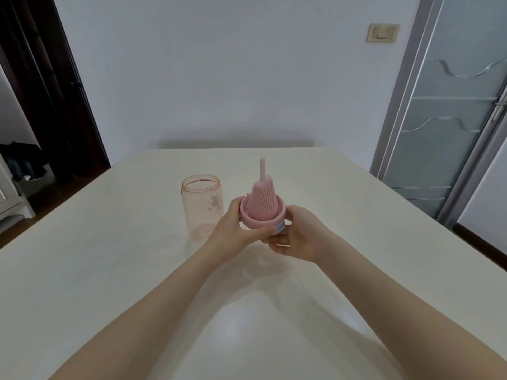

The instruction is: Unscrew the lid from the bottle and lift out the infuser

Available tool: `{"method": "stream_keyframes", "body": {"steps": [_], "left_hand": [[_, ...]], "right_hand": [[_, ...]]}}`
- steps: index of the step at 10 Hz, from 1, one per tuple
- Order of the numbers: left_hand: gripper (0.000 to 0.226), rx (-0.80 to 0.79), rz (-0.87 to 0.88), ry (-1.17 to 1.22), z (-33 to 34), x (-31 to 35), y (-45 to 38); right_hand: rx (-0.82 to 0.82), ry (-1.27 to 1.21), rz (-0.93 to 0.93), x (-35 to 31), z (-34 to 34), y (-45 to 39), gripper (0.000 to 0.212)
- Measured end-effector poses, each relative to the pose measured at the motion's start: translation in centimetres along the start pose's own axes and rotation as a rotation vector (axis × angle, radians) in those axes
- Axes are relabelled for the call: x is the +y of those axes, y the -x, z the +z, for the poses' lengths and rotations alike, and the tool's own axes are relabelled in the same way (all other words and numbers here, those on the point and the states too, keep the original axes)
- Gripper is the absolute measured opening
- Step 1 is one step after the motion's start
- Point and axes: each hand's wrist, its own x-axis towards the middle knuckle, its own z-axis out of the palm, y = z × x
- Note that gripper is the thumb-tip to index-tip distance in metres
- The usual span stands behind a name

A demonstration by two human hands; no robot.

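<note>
On the pale cream table (pixel 137 270) a clear pink bottle (pixel 202 207) stands upright with its mouth open, a little left of the middle and just to the left of the hands. The lid (pixel 260 219) is off the bottle and is held upside down above the table, to the right of the bottle and apart from it. Out of the lid's upturned hollow rises the pink ribbed infuser (pixel 264 200), cone-shaped and narrowing upward, seated in the lid; a thin pale straw (pixel 262 167) stands straight up from its tip. The left hand (pixel 236 231) reaches in from the near left, and its grip is closed on the lid's rim: the thumb lies along the near edge and the fingers curl around the far left side. The right hand (pixel 297 234) comes from the near right and cups the lid from below and from the right, its grip closed around the lid with the fingers under it, where a small bluish part of the lid shows between the two hands. Both forearms stretch bare across the near part of the table. Behind the table stands a plain white wall with a beige light switch (pixel 382 32) at upper right, a frosted glass door (pixel 450 105) on the far right and a dark doorway (pixel 35 91) on the far left.
</note>
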Motion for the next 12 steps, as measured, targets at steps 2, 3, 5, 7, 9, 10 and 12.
{"method": "stream_keyframes", "body": {"steps": [2,3,5,7,9,10,12], "left_hand": [[0.063,-0.033,-0.102,-0.004,0.0,-0.5,0.0],[0.046,-0.086,-0.058,-0.031,0.4,0.0,0.2],[0.052,-0.193,-0.009,-0.067,0.4,-0.6,-0.8],[0.027,-0.198,-0.037,-0.093,0.1,-1.3,-2.0],[0.043,-0.161,-0.062,-0.141,0.1,-1.6,-1.9],[0.078,-0.140,-0.127,-0.240,-0.5,-1.8,-1.4],[0.078,-0.117,-0.194,-0.213,-4.0,-1.3,0.8]], "right_hand": [[0.125,0.161,-0.141,0.7,-0.5,-0.6,0.030],[0.198,0.216,-0.187,1.2,-0.7,-1.4,0.040],[0.276,0.284,-0.188,1.6,-1.4,-2.6,0.042],[0.301,0.355,-0.190,1.8,-1.8,-3.3,0.041],[0.374,0.442,-0.253,2.3,-2.1,-3.4,0.037],[0.401,0.492,-0.287,2.0,-2.6,-3.2,0.035],[0.427,0.588,-0.401,0.8,-3.5,-2.1,0.021]]}}
